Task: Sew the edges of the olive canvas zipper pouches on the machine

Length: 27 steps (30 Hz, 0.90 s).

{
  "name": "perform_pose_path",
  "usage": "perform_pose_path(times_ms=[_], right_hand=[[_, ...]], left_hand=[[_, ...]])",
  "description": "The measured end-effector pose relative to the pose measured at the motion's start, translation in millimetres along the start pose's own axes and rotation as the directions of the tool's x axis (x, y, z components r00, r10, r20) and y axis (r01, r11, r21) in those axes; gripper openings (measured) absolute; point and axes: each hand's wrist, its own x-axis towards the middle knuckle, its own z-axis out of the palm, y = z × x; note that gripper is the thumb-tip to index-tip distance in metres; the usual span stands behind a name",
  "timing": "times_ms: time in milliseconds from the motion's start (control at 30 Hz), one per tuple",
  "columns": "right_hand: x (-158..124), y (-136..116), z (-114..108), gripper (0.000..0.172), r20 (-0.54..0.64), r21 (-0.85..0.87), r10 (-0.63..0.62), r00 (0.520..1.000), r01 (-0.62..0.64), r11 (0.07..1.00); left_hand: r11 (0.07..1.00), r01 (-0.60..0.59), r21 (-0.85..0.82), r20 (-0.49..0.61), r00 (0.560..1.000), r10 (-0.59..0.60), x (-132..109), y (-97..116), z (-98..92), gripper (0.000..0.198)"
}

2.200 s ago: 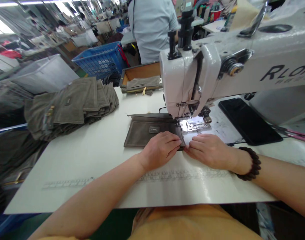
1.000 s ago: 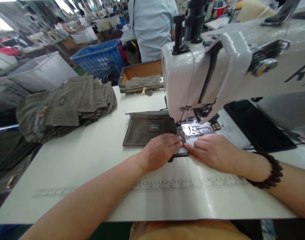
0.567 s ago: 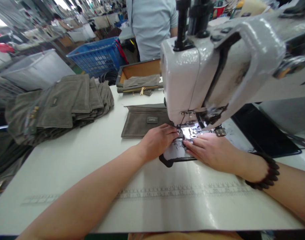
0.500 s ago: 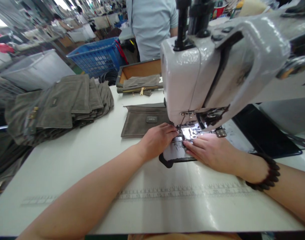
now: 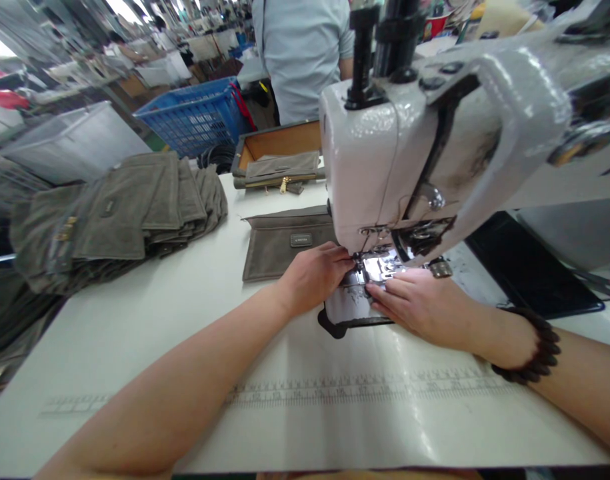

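A grey-brown fabric panel [image 5: 272, 250] with a small label patch [image 5: 301, 240] lies left of the white sewing machine [image 5: 362, 160], its right part hidden behind the machine head and my hand. My left hand [image 5: 317, 273] is closed at the panel's near edge, fingertips beside the presser foot. On the lit metal plate [image 5: 347, 308], the fingers of my right hand [image 5: 419, 300] lie stretched out just right of the needle area. Whether they touch any fabric is hard to see. A dark bead bracelet [image 5: 532, 343] circles my right wrist.
Stacked grey-brown fabric pieces [image 5: 129, 210] cover the table's left side. Behind the panel are a zipped piece [image 5: 285, 170] and an open box [image 5: 279, 138]. A dark flat slab [image 5: 529, 267] and scissors [image 5: 597, 283] lie right. A person [image 5: 302, 60] stands beyond, near a blue basket [image 5: 192, 117].
The fabric panel has shifted slightly left and toward me at its near edge. A shiny lever now shows on the machine's front. Both hands stay almost in place.
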Motion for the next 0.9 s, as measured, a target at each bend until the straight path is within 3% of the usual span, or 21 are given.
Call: perform_pose_path(times_ms=[200, 333, 433, 633, 767, 900], right_hand=[[1, 0, -3, 0.031, -0.040, 0.008, 0.024, 0.999, -0.024, 1.000], [0, 1, -5, 0.030, -0.056, 0.030, 0.024, 0.998, -0.023, 0.999], [-1, 3, -5, 0.030, -0.065, 0.034, -0.001, 0.998, 0.004, 0.999], [0, 3, -7, 0.032, -0.047, 0.052, -0.005, 0.999, 0.008, 0.999], [0, 3, -6, 0.035, -0.010, 0.065, -0.005, 1.000, 0.005, 0.998], [2, 4, -8, 0.035, 0.093, 0.097, 0.042, 0.995, -0.051, 0.994]], left_hand=[[0.999, 0.008, 0.048, 0.137, 0.990, -0.014, 0, 2, -11.6, 0.019], [0.995, -0.037, 0.088, 0.309, 0.951, 0.008, 1, 14, -25.3, 0.026], [0.992, -0.064, 0.106, 0.374, 0.927, 0.020, 3, 24, -31.9, 0.028], [0.992, -0.088, 0.087, 0.415, 0.909, 0.044, 4, 33, -34.2, 0.026], [0.994, -0.073, 0.082, 0.381, 0.924, 0.037, 6, 32, -30.9, 0.021], [0.999, 0.021, 0.042, 0.365, 0.930, -0.035, 4, 34, -33.5, 0.025]])
